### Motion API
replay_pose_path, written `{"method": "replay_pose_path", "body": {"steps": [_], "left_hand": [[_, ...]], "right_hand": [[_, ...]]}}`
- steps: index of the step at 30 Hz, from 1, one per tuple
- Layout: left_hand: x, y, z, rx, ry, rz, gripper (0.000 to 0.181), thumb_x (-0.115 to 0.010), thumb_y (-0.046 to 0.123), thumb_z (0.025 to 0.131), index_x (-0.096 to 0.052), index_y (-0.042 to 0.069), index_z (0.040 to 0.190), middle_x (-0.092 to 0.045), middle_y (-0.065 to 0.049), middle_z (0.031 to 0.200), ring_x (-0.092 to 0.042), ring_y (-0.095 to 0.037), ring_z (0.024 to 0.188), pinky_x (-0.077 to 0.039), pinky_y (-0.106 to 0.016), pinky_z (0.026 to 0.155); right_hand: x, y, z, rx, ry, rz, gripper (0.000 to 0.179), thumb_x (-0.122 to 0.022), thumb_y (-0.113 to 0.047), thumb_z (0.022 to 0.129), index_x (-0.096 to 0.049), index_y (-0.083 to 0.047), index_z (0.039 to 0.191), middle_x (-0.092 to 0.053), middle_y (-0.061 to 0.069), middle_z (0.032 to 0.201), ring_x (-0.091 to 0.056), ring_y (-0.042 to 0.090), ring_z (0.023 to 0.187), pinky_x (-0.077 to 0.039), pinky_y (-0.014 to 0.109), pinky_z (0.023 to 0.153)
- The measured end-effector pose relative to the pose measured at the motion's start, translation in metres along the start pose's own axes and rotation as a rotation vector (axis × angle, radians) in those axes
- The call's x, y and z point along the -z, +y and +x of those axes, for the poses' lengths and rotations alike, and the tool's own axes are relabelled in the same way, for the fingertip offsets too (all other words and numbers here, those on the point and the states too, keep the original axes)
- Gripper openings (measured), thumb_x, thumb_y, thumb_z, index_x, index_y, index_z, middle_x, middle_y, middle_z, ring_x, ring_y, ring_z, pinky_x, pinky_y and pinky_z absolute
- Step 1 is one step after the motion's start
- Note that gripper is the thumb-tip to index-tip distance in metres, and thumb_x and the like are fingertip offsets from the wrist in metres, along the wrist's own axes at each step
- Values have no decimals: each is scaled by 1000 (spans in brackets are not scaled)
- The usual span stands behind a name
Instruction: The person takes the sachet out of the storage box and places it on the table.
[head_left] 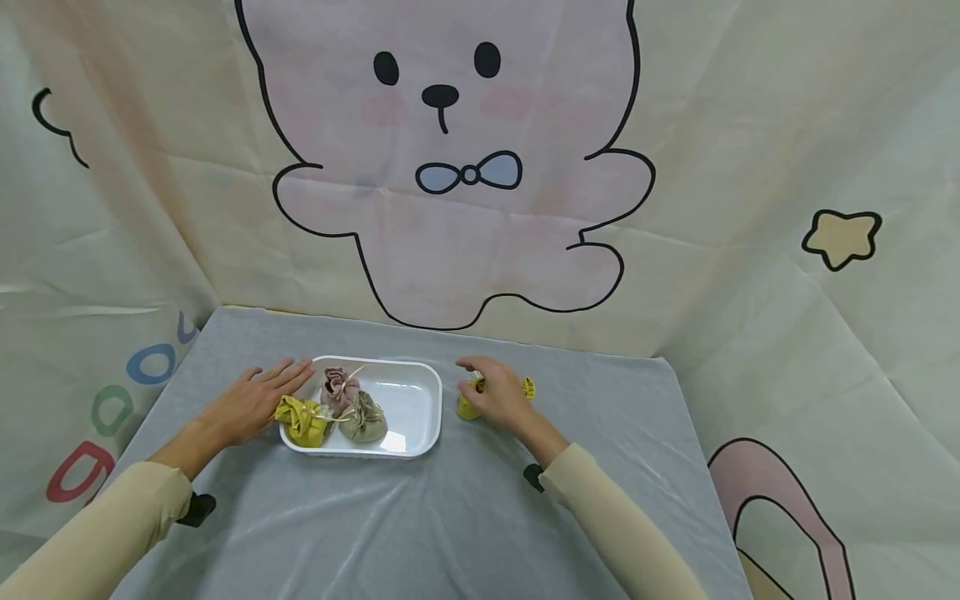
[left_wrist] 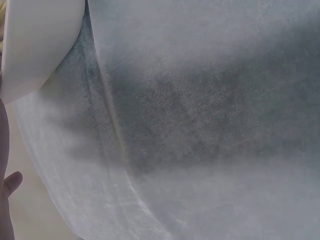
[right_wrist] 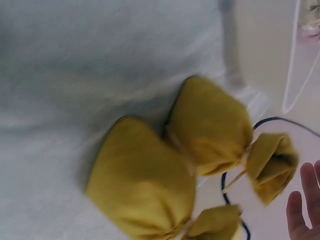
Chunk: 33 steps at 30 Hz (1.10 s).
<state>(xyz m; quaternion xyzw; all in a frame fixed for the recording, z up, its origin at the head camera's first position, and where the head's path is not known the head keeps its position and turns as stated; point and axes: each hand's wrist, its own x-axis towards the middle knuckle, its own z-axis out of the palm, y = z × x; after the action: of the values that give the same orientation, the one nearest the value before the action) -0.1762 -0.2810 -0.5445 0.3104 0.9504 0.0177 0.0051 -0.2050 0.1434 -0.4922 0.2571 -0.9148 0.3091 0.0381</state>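
My left hand (head_left: 255, 406) lies at the left rim of the white tray (head_left: 416, 400), fingers straight. Inside the tray's left half are three small drawstring pouches: a yellow pouch (head_left: 302, 422), a dusty-pink pouch (head_left: 339, 390) and a grey-green pouch (head_left: 365, 421). Right of the tray, my right hand (head_left: 498, 393) is over two more yellow pouches, thumb and forefinger spread apart. The right wrist view has both of these, a nearer pouch (right_wrist: 142, 180) and a farther pouch (right_wrist: 210, 125), side by side with gathered necks. The fingers (right_wrist: 295, 210) there stand off from the necks.
A grey cloth (head_left: 420, 533) covers the table, whose back edge meets a hanging printed sheet (head_left: 465, 258) with a cartoon bear. Similar sheets hang on both sides. Dark wrist cameras (head_left: 197, 510) sit at the cuffs.
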Motion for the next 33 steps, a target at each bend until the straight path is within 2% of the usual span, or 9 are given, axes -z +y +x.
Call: {"method": "replay_pose_path", "body": {"steps": [6, 12, 17, 25, 33], "left_hand": [[1, -2, -1, -17, 30, -11, 73, -70, 9, 88, -35, 6, 153, -36, -18, 156, -41, -43, 137, -40, -70, 95], [6, -5, -2, -34, -8, 9, 73, -67, 9, 90, -32, 7, 155, -35, -16, 158, -37, -41, 140, -39, -68, 97], [8, -9, -3, -51, -15, 46, 76, -68, 13, 91, -30, 10, 156, -34, -13, 159, -37, -39, 141, -41, -66, 97], [9, -10, -2, -43, -37, 31, 71, -65, 17, 94, -31, 10, 156, -32, -11, 160, -35, -40, 142, -41, -66, 97], [8, -9, 0, -42, -54, 48, 72, -64, 12, 93, -29, 11, 156, -31, -10, 161, -35, -40, 142, -42, -66, 96]], "right_hand": [[-12, -17, 9, 27, -37, 19, 36, -72, -15, 90, -67, -4, 125, -69, 8, 120, -65, 22, 109, -51, 41, 95], [-23, -31, 17, 56, -78, 54, 37, -72, -14, 90, -66, -4, 125, -69, 9, 121, -65, 23, 110, -51, 40, 95], [-30, -41, 22, 62, -128, 62, 40, -71, -17, 91, -65, -5, 129, -68, 9, 124, -64, 21, 111, -50, 38, 97], [-40, -54, 28, 64, -211, 45, 49, -74, -24, 90, -61, -9, 135, -65, 5, 131, -64, 19, 114, -50, 34, 97], [-51, -69, 34, 74, -307, 57, 61, -78, -27, 87, -55, -14, 142, -61, 1, 138, -63, 19, 117, -47, 30, 99]]}}
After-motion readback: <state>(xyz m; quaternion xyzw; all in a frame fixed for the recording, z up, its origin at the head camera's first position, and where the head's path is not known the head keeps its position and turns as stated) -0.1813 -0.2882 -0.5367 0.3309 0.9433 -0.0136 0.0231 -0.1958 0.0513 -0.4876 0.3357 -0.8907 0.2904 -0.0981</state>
